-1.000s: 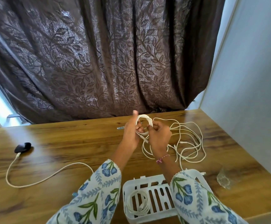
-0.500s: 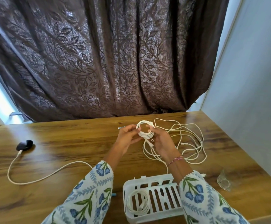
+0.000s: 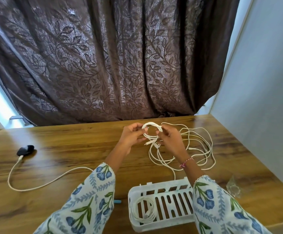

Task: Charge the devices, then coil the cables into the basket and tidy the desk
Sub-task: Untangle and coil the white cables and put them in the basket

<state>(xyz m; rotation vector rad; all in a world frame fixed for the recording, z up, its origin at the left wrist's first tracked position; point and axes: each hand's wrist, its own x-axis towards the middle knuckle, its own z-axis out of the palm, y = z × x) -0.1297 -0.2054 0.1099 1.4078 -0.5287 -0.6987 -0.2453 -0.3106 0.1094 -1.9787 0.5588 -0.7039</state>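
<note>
Hands meet above a brown wood-grain desk (image 3: 69,149), where the left hand (image 3: 130,137) and right hand (image 3: 170,141) each pinch one side of a small white cable coil (image 3: 151,131), its plug ends dangling below. At one o'clock from the hands, touching the desk, a loose heap of thin white cables (image 3: 196,149) lies uncoiled and tangled. At six o'clock, near the desk's front edge, a white slotted plastic basket (image 3: 162,188) already contains one wound white cable ring (image 3: 144,210). At nine o'clock, well apart, a small black rounded device (image 3: 25,150) sits plugged into a long white cord (image 3: 35,181) that snakes across the wood. By appearances, the job is roughly midway: one coil stored, a second nearly ready to drop in, while the tangle and the connected cord await winding. A crumpled clear wrapper (image 3: 232,186) at four o'clock also remains to be cleared.
</note>
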